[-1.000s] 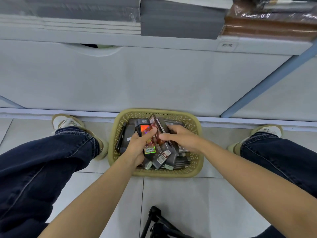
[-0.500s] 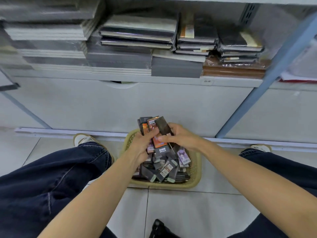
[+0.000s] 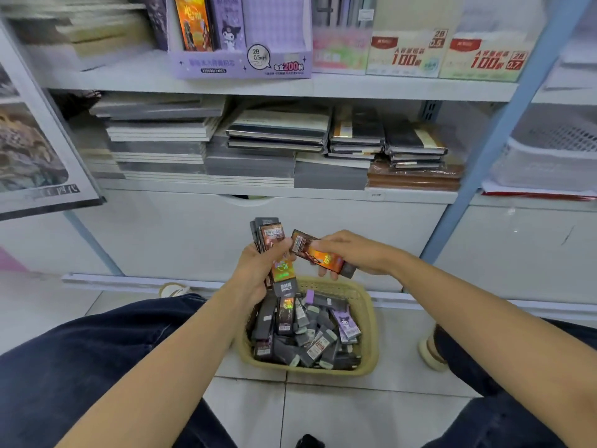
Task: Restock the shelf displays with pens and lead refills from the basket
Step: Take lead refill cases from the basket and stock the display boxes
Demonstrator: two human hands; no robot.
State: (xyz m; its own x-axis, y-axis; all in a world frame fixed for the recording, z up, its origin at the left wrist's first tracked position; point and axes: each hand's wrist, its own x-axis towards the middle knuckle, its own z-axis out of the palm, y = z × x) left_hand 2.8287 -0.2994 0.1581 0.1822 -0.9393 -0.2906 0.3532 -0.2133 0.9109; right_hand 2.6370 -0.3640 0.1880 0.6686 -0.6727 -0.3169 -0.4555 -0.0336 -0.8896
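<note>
I've lifted both hands above the woven yellow plastic basket (image 3: 368, 318), still heaped. The left hand (image 3: 258, 273) grips a stack of dark flat lead-refill packs (image 3: 269, 236); the right hand (image 3: 355, 253) pinches one orange-brown refill pack (image 3: 318, 255). Now in view high above basket: purple cardboard display box (image 3: 242, 64). Stocking looks next.

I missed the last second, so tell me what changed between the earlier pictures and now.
Both hands rose from the basket. The left hand keeps its grip on a stack of packs; the right hand drew one orange pack off to the right and holds it apart. The view tilted up, showing the purple display box. The basket stayed put, still full.
</note>
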